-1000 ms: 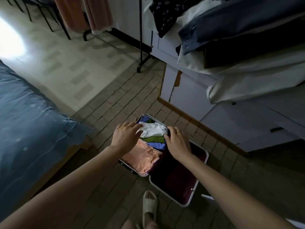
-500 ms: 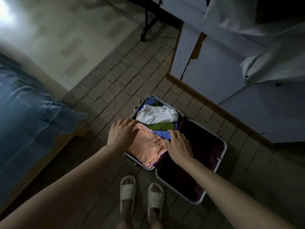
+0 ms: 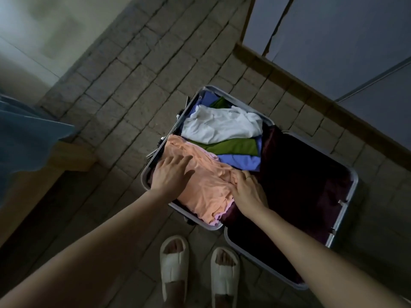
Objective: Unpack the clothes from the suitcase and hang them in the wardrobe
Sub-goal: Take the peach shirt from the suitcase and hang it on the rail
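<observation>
Nearest: two feet in pale slippers (image 3: 174,266) on brick-pattern floor (image 3: 133,90), toes pointing at the suitcase (image 3: 347,203). Both bare forearms reach fwd from bottom corners. Suitcase lies open flat on floor just ahead of slippers, silver frame, dark maroon lining; R half holds no clothes, L half packed.

L hand (image 3: 170,176): palm down on orange garment (image 3: 206,187), fingers straight and spread, pressing flat, not gripping. R hand (image 3: 249,192): at orange garment's R edge where it meets the maroon lining, fingers curled down into the fabric, pinching a bunched fold; ring on one finger. Orange garment is folded, in near part of L half, w/ a pink edge showing underneath at its near end.

Beyond it in same half: blue garment (image 3: 241,161), then green garment (image 3: 235,146), then white garment (image 3: 220,125) on top at far end, crumpled.

Far R: grey wardrobe doors (image 3: 333,41) above a wooden base strip. Far L: blue bedding (image 3: 24,138) over bed corner.
</observation>
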